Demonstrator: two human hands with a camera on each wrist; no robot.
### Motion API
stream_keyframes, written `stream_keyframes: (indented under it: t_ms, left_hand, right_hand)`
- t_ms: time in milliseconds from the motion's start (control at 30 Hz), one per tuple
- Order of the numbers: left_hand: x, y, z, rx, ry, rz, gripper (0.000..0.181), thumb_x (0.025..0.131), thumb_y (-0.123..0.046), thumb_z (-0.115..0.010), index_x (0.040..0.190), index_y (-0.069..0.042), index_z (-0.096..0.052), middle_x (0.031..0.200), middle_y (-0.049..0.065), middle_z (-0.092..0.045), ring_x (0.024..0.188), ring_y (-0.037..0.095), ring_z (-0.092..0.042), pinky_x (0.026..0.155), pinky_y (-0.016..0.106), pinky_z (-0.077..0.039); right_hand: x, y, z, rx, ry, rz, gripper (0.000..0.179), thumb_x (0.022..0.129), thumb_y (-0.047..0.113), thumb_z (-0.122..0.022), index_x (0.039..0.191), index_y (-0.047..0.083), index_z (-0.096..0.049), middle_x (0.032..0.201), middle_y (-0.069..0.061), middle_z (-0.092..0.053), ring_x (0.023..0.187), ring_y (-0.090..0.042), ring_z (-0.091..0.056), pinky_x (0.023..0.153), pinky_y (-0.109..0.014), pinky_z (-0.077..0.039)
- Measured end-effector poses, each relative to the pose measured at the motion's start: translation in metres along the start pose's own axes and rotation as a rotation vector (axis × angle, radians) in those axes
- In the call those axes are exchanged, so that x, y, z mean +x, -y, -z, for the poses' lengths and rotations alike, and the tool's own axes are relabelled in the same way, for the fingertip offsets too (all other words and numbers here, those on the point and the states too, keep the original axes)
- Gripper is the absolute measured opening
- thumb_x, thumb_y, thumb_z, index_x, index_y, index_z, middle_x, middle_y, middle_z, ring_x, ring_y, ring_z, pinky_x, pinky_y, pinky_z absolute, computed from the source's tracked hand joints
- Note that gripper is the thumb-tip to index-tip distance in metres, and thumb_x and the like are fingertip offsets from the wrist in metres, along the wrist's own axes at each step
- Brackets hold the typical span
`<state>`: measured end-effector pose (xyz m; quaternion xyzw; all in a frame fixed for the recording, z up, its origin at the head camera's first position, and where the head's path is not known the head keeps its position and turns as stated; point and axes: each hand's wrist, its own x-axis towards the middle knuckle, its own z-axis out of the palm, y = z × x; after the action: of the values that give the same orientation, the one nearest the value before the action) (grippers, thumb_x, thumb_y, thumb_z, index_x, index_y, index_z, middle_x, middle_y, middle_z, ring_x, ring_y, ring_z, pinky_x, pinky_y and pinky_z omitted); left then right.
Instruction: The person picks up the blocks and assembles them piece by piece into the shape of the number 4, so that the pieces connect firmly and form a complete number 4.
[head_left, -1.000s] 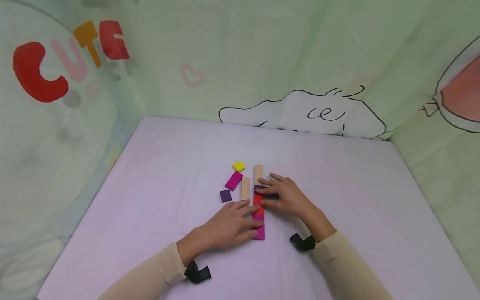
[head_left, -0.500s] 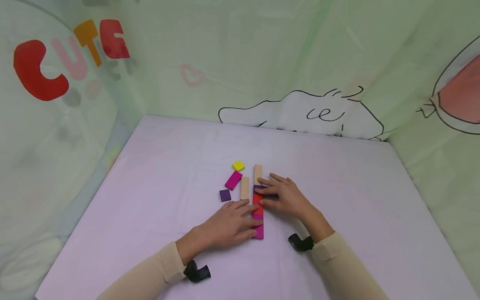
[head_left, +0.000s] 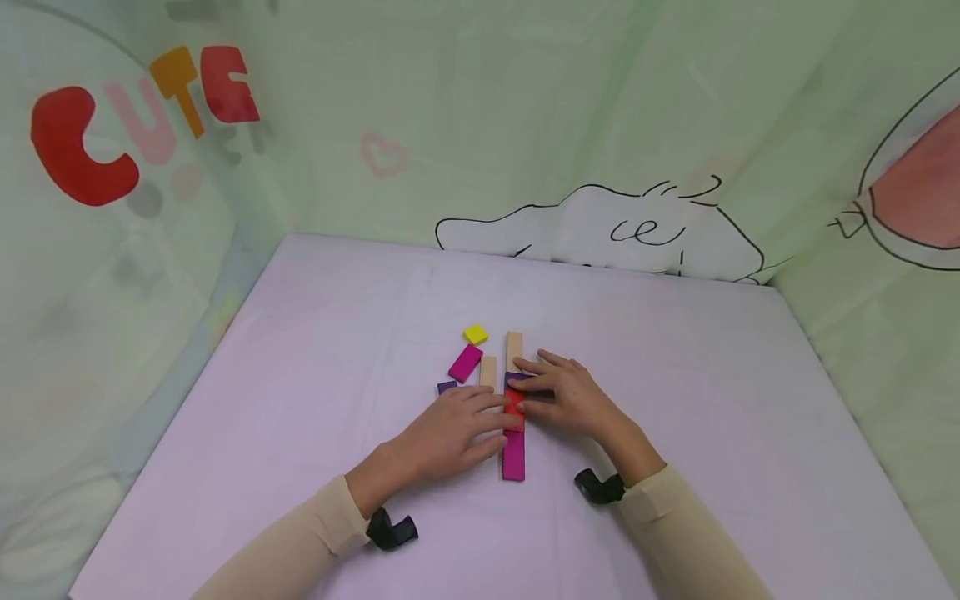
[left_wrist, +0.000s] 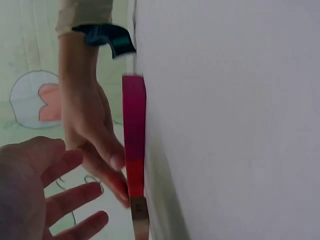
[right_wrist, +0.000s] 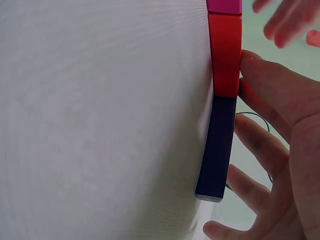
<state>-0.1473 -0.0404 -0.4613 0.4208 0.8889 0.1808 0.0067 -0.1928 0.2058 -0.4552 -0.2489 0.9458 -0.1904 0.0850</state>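
Observation:
On the table a row of small wooden blocks runs away from me: a magenta block (head_left: 513, 458) nearest, then a red block (right_wrist: 226, 55), a dark purple block (right_wrist: 217, 150) jutting to the right, and a plain wood block (head_left: 513, 350) farthest. My left hand (head_left: 453, 433) hovers at the row's left side, fingers spread and overlapping the red block in the head view. In the left wrist view its fingertips show apart from the row. My right hand (head_left: 573, 396) rests its thumb and fingertips on the red and dark purple blocks, fingers loosely spread.
Left of the row lie a yellow block (head_left: 476, 335), a second magenta block (head_left: 466, 363), another plain wood block (head_left: 488, 372) and a small dark purple block (head_left: 446, 387), partly hidden by my left hand. Printed cloth walls (head_left: 525, 108) border the table (head_left: 675, 375).
My left hand has lifted off the near magenta block and moved slightly away from me, now covering part of the small purple block. The right hand stays in place.

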Motion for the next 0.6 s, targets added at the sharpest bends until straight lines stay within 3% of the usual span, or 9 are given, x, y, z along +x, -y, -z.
stream_keyframes:
  t_ms: [400,600]
  left_hand:
    - [0.01,0.038,0.012,-0.031,-0.225,0.065,0.036,0.1,-0.023,-0.069,0.135,-0.019,-0.07,0.14,0.007,-0.066,0.133,0.026,-0.059,0.115,0.048,-0.046]
    - [0.014,0.051,0.011,-0.042,-0.218,0.153,0.039,0.099,-0.02,-0.07,0.139,-0.02,-0.068,0.147,0.009,-0.061,0.139,0.03,-0.053,0.116,0.049,-0.044]
  right_hand:
    - [0.0,-0.001,0.0,0.02,-0.001,0.004,0.045,0.091,0.033,-0.077,0.134,0.021,-0.071,0.155,-0.004,-0.054,0.151,-0.045,-0.035,0.117,-0.076,-0.024]
    - [-0.002,0.0,0.0,0.033,0.004,-0.007,0.044,0.092,0.031,-0.077,0.134,0.021,-0.071,0.156,-0.004,-0.054,0.152,-0.044,-0.034,0.117,-0.076,-0.023]
